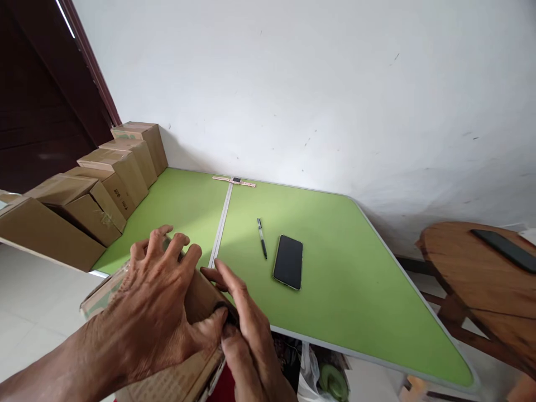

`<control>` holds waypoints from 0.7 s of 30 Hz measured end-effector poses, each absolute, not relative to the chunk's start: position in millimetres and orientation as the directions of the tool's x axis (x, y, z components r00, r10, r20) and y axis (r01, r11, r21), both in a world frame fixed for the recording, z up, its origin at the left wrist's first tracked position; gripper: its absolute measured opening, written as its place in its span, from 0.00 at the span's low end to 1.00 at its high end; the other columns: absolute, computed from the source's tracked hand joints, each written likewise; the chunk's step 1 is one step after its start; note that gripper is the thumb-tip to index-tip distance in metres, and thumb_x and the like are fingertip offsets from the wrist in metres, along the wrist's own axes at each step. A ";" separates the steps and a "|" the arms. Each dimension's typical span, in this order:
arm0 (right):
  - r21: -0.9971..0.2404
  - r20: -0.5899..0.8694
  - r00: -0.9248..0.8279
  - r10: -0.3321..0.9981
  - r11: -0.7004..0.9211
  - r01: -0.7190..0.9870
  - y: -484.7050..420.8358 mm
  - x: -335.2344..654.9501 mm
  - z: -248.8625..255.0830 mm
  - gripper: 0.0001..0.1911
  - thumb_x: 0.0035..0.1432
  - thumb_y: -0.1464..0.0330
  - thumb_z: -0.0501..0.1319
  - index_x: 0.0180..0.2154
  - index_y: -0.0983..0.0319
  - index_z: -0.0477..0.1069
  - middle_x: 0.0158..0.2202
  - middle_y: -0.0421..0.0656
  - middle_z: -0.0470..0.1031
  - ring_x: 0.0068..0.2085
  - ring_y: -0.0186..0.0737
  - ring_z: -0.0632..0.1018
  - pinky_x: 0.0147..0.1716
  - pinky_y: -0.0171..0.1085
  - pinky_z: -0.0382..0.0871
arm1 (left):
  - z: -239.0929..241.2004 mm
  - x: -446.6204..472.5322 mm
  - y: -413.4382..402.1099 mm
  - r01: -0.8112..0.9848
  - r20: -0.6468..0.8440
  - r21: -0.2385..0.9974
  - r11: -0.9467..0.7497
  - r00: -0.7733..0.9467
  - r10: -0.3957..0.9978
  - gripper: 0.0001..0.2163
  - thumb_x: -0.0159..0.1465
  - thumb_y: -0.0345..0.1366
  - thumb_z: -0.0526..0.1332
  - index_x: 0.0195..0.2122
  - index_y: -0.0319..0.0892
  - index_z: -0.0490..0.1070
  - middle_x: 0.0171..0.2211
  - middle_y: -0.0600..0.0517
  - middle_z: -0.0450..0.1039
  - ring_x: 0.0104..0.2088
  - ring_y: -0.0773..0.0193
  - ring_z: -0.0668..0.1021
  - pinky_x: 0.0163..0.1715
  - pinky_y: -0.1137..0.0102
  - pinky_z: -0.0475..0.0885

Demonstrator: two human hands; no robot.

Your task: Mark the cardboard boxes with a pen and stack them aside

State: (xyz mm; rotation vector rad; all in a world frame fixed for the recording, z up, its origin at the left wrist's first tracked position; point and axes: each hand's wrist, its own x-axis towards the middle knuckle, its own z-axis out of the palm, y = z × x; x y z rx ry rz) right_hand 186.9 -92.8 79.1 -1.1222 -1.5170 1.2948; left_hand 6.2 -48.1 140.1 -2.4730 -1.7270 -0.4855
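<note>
Close to me, at the near edge of the green table, is a brown cardboard box held at a tilt. My left hand lies across its top with the fingers bent over the far side and the thumb pressed at the right end. Against that right end my right hand grips the box edge, its thumb close to the left thumb. Both hands cover much of the box, so I cannot tell whether its flap is fully closed.
Several cardboard boxes stand in a row along the table's left edge. A smartphone, a pen and a pink-strapped watch lie on the tabletop. To the right, a wooden stool carries a dark flat object.
</note>
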 end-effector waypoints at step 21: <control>-0.576 -0.170 0.189 0.967 -0.253 0.777 100.6 238.2 -23.7 0.14 0.70 0.62 0.65 0.50 0.65 0.76 0.51 0.53 0.79 0.51 0.53 0.81 0.52 0.52 0.75 | 131.0 -48.4 -46.4 0.825 0.184 0.281 -0.491 0.456 0.871 0.55 0.48 0.74 0.68 0.75 0.58 0.57 0.72 0.40 0.64 0.73 0.25 0.60 0.66 0.27 0.59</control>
